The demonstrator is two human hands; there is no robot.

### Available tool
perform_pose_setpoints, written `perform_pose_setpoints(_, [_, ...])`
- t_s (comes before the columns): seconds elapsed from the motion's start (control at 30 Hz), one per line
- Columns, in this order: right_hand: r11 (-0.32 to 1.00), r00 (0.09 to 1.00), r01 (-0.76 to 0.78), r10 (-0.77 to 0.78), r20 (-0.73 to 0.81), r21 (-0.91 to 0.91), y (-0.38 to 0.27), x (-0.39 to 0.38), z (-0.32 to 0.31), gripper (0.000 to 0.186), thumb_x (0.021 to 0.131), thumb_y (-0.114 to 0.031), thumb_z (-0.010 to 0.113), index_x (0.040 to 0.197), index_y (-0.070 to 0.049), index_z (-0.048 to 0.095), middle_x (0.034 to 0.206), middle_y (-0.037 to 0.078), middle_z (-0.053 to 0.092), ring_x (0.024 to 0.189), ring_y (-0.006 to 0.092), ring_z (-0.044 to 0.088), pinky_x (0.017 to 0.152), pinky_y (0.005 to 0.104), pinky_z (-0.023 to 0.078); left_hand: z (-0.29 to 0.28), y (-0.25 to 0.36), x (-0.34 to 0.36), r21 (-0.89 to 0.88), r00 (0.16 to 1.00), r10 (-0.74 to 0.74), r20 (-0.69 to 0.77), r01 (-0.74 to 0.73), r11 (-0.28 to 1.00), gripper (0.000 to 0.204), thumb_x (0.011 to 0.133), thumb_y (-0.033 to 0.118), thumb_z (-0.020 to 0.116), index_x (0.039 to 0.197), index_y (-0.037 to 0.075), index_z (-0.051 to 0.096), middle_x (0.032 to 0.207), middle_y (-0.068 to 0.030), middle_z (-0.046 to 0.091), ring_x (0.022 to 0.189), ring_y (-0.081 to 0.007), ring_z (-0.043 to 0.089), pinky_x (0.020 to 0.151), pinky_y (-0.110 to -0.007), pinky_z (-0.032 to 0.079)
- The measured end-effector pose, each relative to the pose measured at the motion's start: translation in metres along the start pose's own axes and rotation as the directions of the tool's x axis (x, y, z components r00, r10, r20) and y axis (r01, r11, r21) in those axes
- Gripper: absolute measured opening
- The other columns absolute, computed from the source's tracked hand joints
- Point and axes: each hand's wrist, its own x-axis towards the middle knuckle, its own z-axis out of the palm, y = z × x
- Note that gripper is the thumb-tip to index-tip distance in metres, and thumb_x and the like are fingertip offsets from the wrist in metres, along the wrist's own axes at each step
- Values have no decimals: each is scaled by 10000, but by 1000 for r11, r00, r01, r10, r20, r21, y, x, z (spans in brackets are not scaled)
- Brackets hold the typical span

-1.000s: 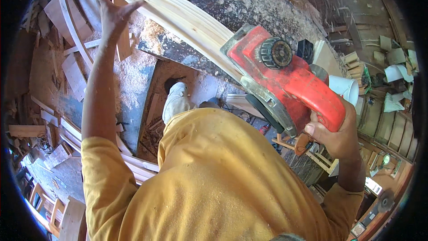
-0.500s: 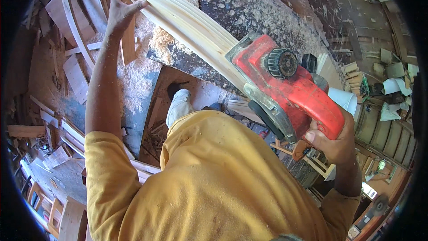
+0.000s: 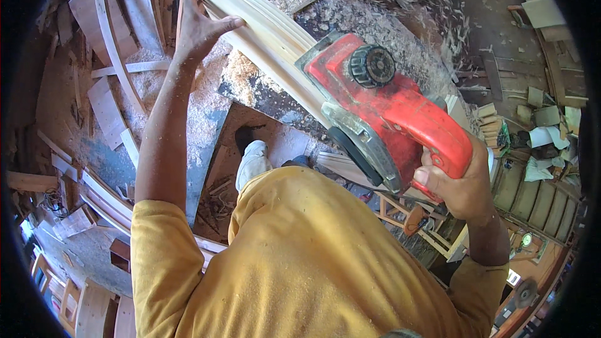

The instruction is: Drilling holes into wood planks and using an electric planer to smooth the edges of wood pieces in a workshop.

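Observation:
A red electric hand planer (image 3: 400,109) with a black front knob and a black drive-belt cover rests on a stack of pale, curved wooden boards (image 3: 266,20). My right hand (image 3: 462,183) is wrapped round its rear handle. At the far left end of the stack, my left hand (image 3: 201,30) grips the boards. Its thumb lies along their near side, and the other fingers are partly hidden against the end. The planer's body covers the rest of the boards. Wood shavings (image 3: 447,31) fly off beyond the tool.
Under the boards is a dark worktop (image 3: 350,15) strewn with shavings. Curved wood strips (image 3: 109,37) and offcuts lie at the left. Small blocks (image 3: 491,126) are piled at the right, near a wooden frame (image 3: 432,238). My shoe (image 3: 253,159) shows below the worktop's edge.
The planer has slid a little to the left along the boards. My left hand and the boards' far end appear farther right in the view. More shavings fly at the upper right.

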Motion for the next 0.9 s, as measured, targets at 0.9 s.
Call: perform_pose_setpoints(0.9, [932,940,340,-333,78,-123,-119,118,67,275,760,-115,678,987,35,633,745,78,645,669,100,565,666,290,483,0,-10,-1,109,995,-19,-102,30,994,961,565,319,864,1311,25,334,1236,-203,426,1180,-351,412,1024,-439,337])
